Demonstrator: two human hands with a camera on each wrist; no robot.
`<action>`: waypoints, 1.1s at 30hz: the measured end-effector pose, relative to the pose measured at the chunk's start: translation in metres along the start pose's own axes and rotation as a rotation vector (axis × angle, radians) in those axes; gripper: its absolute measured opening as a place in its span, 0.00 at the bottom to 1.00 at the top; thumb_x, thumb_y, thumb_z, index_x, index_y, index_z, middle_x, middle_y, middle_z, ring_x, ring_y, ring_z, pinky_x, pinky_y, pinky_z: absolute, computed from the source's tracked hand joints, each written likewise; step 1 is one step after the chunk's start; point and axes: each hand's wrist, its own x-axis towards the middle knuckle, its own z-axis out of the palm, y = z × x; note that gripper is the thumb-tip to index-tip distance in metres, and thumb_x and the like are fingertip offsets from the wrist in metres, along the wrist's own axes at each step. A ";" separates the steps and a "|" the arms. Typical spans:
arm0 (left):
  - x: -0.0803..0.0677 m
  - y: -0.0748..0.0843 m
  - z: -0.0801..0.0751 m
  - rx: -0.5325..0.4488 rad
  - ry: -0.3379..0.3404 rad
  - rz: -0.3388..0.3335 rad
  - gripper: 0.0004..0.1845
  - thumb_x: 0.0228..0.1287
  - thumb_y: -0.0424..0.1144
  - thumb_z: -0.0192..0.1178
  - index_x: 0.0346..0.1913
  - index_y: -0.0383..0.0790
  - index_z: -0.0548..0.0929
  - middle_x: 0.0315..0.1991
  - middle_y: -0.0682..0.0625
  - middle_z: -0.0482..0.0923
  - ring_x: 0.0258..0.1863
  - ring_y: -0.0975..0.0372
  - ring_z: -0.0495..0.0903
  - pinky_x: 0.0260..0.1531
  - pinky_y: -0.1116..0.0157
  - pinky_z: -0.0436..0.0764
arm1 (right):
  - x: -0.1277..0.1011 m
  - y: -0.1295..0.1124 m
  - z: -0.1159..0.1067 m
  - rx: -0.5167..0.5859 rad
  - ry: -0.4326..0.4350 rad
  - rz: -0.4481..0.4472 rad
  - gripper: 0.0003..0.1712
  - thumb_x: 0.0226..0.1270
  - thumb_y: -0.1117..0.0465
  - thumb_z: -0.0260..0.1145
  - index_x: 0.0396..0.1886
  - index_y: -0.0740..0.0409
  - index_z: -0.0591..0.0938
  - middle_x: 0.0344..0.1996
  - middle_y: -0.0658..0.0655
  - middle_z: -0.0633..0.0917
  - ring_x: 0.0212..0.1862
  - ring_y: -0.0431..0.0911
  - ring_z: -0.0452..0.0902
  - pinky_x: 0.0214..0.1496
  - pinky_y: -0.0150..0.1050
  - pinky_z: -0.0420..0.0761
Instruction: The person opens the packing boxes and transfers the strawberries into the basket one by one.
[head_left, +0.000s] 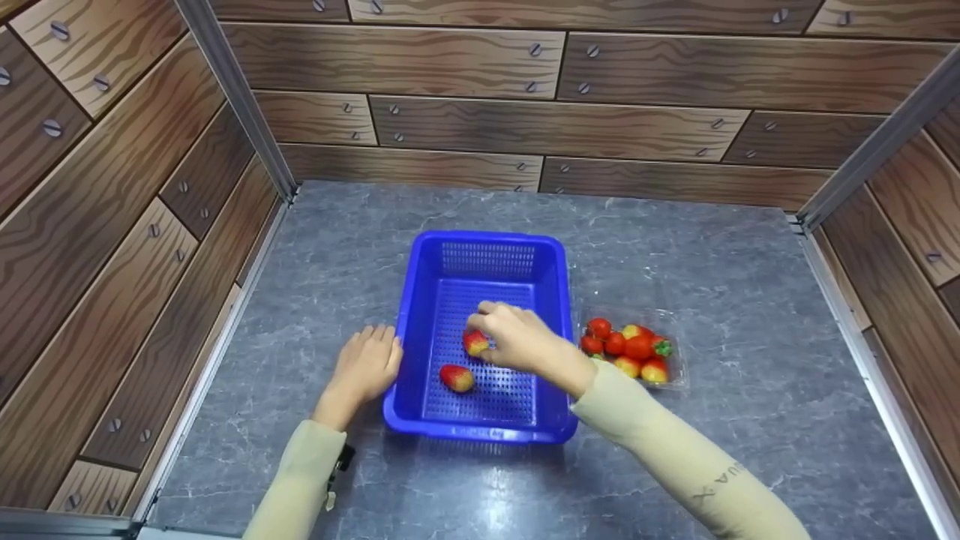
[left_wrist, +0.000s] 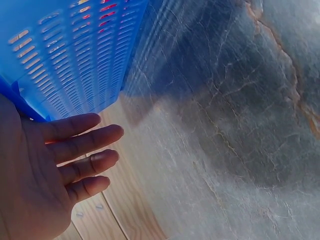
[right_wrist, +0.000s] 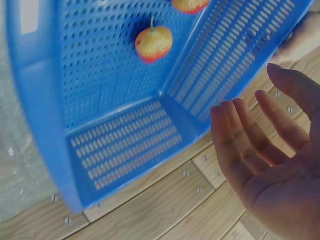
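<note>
A blue perforated plastic basket stands on the grey marbled surface. Two small red-and-yellow fruits, mango-like in shape, lie on its floor: the nearer fruit and the farther fruit, partly hidden by my right hand. That hand is over the basket, and the right wrist view shows its fingers loosely bent, holding nothing, apart from the stemmed fruit. Beside the basket's left wall is my left hand. Its fingers are extended in the left wrist view and grip nothing.
A clear plastic box right of the basket holds several red fruits and some red-and-yellow ones. My right forearm passes close in front of it. Wood-patterned panels with metal corner posts enclose the surface.
</note>
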 end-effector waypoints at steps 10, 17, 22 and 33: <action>-0.001 0.001 -0.002 -0.010 -0.015 -0.013 0.21 0.76 0.40 0.41 0.52 0.27 0.79 0.51 0.33 0.80 0.53 0.40 0.77 0.56 0.44 0.73 | -0.027 0.038 -0.023 -0.004 0.053 0.108 0.18 0.50 0.62 0.76 0.44 0.56 0.86 0.41 0.56 0.82 0.44 0.55 0.82 0.42 0.53 0.83; -0.001 0.001 0.001 -0.016 0.022 0.006 0.19 0.75 0.40 0.41 0.47 0.29 0.79 0.45 0.35 0.81 0.47 0.40 0.78 0.51 0.43 0.74 | -0.052 0.073 -0.033 0.049 0.062 0.222 0.18 0.53 0.63 0.75 0.45 0.59 0.85 0.42 0.58 0.83 0.43 0.55 0.82 0.44 0.54 0.83; -0.001 0.001 0.000 -0.014 0.020 0.002 0.20 0.75 0.40 0.42 0.50 0.27 0.79 0.50 0.33 0.80 0.51 0.40 0.77 0.55 0.43 0.73 | -0.070 0.103 -0.030 0.099 0.099 0.272 0.16 0.50 0.67 0.74 0.42 0.61 0.85 0.40 0.60 0.84 0.42 0.55 0.83 0.42 0.54 0.83; 0.000 0.001 -0.001 -0.014 -0.009 -0.007 0.21 0.76 0.40 0.42 0.53 0.26 0.78 0.53 0.32 0.79 0.55 0.39 0.76 0.59 0.42 0.71 | -0.108 0.147 -0.001 0.238 0.064 0.414 0.17 0.51 0.70 0.71 0.43 0.68 0.85 0.37 0.66 0.83 0.40 0.60 0.81 0.43 0.55 0.81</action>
